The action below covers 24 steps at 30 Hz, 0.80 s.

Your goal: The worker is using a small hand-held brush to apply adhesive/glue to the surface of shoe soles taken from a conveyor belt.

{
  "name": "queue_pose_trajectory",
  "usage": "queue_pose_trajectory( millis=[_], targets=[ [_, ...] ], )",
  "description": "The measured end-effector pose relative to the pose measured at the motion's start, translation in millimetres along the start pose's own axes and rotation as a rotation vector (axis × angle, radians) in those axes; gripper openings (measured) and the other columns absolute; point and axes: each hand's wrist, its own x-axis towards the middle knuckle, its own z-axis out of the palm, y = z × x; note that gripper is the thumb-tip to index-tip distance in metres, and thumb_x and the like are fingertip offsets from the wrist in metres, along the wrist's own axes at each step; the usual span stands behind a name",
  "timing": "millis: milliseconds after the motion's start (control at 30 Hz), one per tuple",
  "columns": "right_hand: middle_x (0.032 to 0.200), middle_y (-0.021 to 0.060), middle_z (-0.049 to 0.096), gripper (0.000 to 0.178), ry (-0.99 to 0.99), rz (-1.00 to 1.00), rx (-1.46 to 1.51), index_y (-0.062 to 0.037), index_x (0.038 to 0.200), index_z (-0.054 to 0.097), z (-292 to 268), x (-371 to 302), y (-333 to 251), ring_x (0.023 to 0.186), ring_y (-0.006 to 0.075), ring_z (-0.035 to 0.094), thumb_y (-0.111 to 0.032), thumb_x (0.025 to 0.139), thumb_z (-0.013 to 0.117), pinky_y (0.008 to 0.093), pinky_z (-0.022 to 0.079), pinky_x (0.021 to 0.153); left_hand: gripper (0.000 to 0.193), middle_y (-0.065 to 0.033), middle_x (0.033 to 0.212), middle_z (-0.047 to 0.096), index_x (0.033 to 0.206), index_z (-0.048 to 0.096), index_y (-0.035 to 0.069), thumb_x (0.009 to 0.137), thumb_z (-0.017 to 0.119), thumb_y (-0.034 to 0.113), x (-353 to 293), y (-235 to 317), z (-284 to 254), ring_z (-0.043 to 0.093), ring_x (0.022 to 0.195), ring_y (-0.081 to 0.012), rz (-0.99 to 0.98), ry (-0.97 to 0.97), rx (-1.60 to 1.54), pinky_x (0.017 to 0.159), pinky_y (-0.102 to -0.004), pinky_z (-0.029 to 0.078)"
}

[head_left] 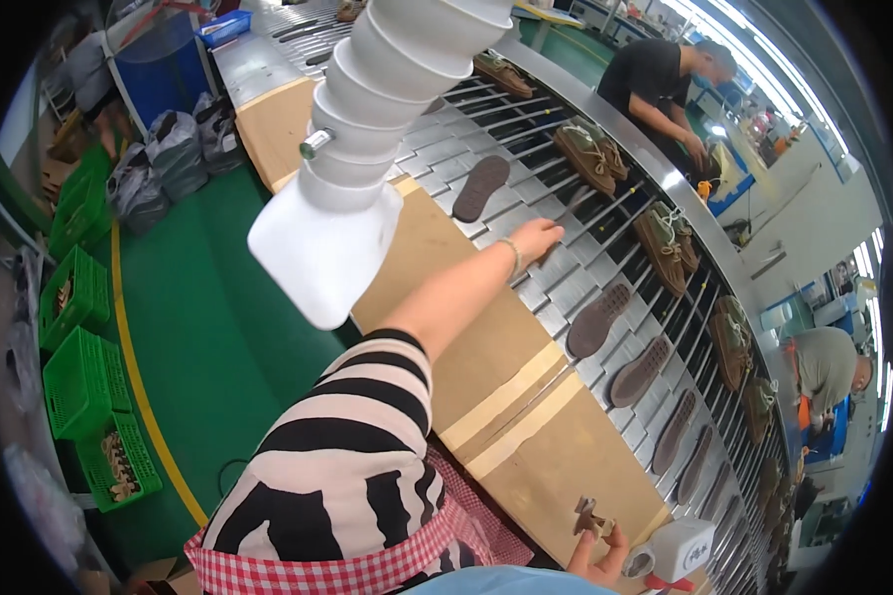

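My left hand (538,241) reaches over the slatted metal conveyor (536,178), fingers closed on what looks like a dark shoe sole, seen nearly edge-on and mostly hidden by the hand. A brown sole (482,188) lies just beyond it. Nearer on the slats, a second sole (598,321) and a third sole (640,372) head a row of several more. At the lower right, my right hand (599,561) pinches a small brown piece (587,516) whose kind I cannot make out. Beside that hand stands a white bottle-like container (682,548).
Brown cardboard (486,367) covers the conveyor's near edge. Olive shoes (587,157) with laces sit on rods along the far side. A white duct (367,129) hangs at upper left. Green crates (81,382) line the floor. Across the line, a person in black (655,89) works.
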Motion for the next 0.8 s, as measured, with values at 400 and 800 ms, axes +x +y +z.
queue_pose_trajectory(
  millis=[400, 800],
  targets=[
    [0.118, 0.0159, 0.066, 0.042, 0.150, -0.250, -0.637, -0.0033, 0.117, 0.066, -110.5, 2.0, 39.3, 0.114, 0.0367, 0.057, -0.003, 0.075, 0.074, 0.0474, 0.043, 0.100, 0.079, -0.0161, 0.132, 0.059, 0.145, 0.042, 0.001, 0.101, 0.028, 0.065, -226.5, 24.2, 97.1, 0.069, 0.081, -0.0191, -0.189, -0.741, -0.810, 0.072, -0.0343, 0.061],
    [0.100, 0.0107, 0.071, 0.034, 0.316, -0.098, -0.724, -0.0054, 0.106, 0.071, -127.8, 20.5, 148.7, 0.100, 0.0299, 0.063, -0.008, 0.073, 0.078, 0.0417, 0.050, 0.086, 0.067, -0.0135, 0.159, 0.030, 0.155, 0.028, 0.009, 0.104, 0.033, 0.051, -320.2, -1.9, 164.4, 0.061, 0.097, -0.0261, -0.722, -0.854, -1.071, 0.085, -0.0495, 0.057]
  ],
)
